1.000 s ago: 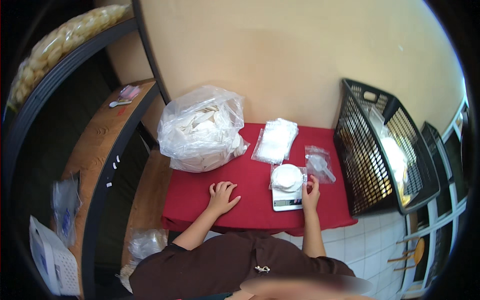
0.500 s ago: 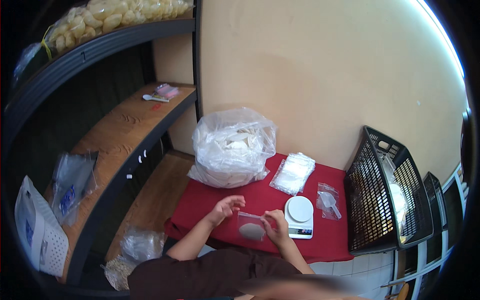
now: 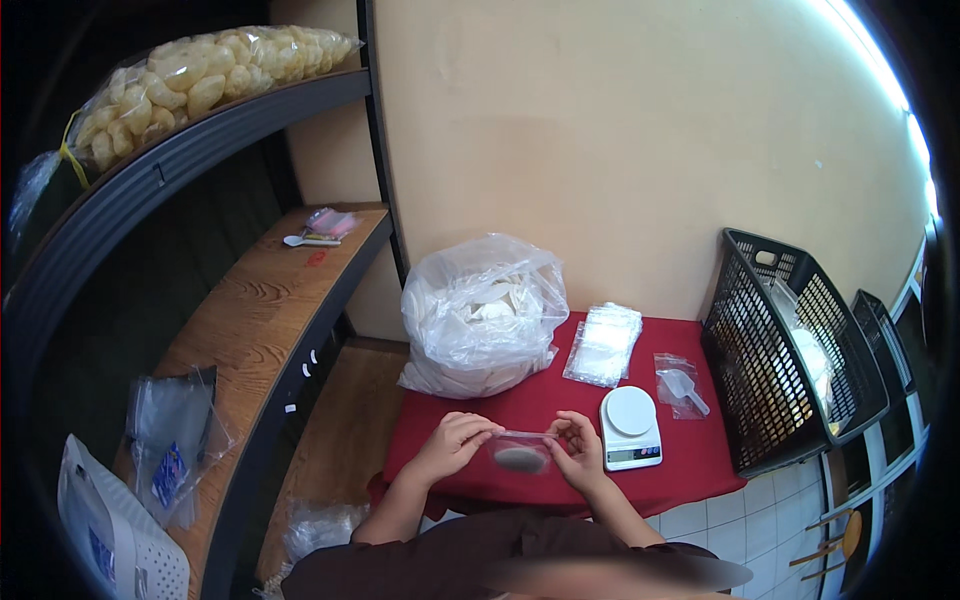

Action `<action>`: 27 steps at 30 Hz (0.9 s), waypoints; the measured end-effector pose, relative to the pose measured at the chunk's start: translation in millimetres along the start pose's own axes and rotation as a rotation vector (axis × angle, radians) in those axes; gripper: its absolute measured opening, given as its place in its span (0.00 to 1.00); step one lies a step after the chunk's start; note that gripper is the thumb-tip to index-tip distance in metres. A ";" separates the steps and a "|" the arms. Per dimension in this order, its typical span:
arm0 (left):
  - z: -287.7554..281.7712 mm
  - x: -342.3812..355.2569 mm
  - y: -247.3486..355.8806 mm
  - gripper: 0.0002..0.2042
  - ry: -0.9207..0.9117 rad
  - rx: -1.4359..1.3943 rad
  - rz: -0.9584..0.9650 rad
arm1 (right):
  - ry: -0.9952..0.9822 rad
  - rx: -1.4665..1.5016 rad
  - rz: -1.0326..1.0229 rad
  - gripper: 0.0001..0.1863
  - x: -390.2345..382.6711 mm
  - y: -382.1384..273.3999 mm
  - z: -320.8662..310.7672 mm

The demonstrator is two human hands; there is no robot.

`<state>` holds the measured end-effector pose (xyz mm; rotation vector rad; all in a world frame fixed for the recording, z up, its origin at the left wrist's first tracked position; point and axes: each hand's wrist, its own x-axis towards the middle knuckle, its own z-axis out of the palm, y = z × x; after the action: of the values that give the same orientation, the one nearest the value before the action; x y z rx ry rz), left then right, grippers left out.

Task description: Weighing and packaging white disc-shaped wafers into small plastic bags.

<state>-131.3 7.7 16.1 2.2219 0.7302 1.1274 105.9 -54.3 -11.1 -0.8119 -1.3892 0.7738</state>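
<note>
Between my hands, over the front of the red-covered table, hangs a small clear plastic bag (image 3: 520, 458) with a pale grey-white rounded mass in its lower part. The fingers of my left hand (image 3: 455, 440) pinch its upper left corner. At the upper right corner, my right hand (image 3: 578, 450) grips the bag's edge between thumb and finger. Just right of that hand stands a white digital kitchen scale (image 3: 632, 425), its round platform bare. Behind my hands sits a large open clear bag (image 3: 483, 315) filled with white material.
A stack of clear plastic bags (image 3: 603, 345) and a bagged white scoop (image 3: 682, 388) lie behind the scale. A black plastic crate (image 3: 770, 350) borders the table's right. Wooden shelves (image 3: 250, 290) on the left hold a spoon, packets, a white basket (image 3: 120, 530) and a bag of puffed snacks (image 3: 190, 85).
My left hand has moved from beside the small bag onto its upper corner and closed there. The bag now tilts flatter, and the whole view has shifted slightly.
</note>
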 end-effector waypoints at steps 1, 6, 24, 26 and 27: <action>-2.7 -0.7 -2.3 0.05 0.003 0.057 0.005 | -0.014 0.019 0.015 0.27 -2.2 -0.6 1.2; -9.8 2.3 -10.4 0.06 0.038 -0.035 -0.026 | 0.117 0.111 -0.005 0.26 -3.7 -6.4 19.7; -5.6 -15.8 -0.8 0.03 0.181 0.095 0.099 | 0.258 0.117 0.024 0.21 -23.5 -6.6 56.3; -6.1 -19.7 -3.7 0.03 0.205 0.109 0.085 | 0.234 0.135 0.033 0.22 -24.3 -7.6 60.3; -7.0 -21.4 -4.4 0.04 0.230 0.119 0.080 | 0.197 0.163 0.058 0.23 -23.8 -10.8 62.2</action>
<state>-148.9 -2.1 5.1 2.2601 0.8271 1.4300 42.8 -78.0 -13.4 -0.7813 -1.1161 0.8180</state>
